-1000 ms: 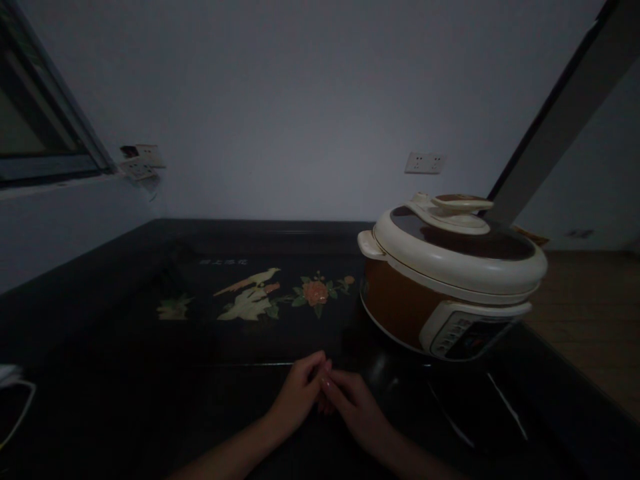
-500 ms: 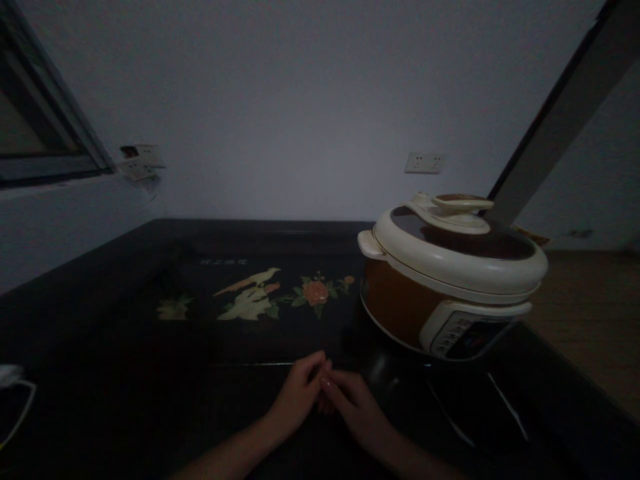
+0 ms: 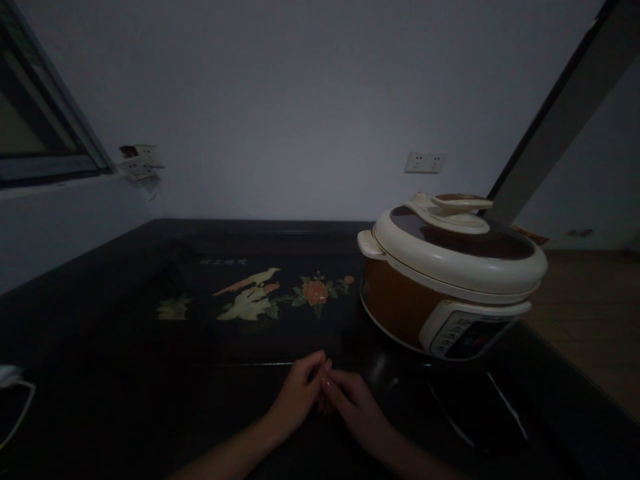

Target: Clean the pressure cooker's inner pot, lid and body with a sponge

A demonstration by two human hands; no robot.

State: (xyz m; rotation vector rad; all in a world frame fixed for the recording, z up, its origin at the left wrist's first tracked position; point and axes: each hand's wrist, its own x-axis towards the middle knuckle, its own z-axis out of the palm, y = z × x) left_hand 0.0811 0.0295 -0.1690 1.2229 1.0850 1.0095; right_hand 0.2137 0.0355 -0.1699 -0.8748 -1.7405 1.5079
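My two hands rest together on the dark table (image 3: 125, 320) near its front edge. My left hand (image 3: 296, 395) is curled, its fingertips meeting those of my right hand (image 3: 353, 405), whose fingers lie pressed together against the left. Nothing shows between them in the dim light. An electric pressure cooker (image 3: 450, 280) with an orange body, a cream lid and a control panel (image 3: 463, 333) stands just beyond and to the right of my right hand, lid closed.
The table top carries a painted bird and flower design (image 3: 265, 293). A wall socket (image 3: 425, 162) sits behind the cooker, and another socket (image 3: 140, 162) at the left below a window. A white-edged object (image 3: 13, 400) lies at the far left edge. Wooden floor shows at right.
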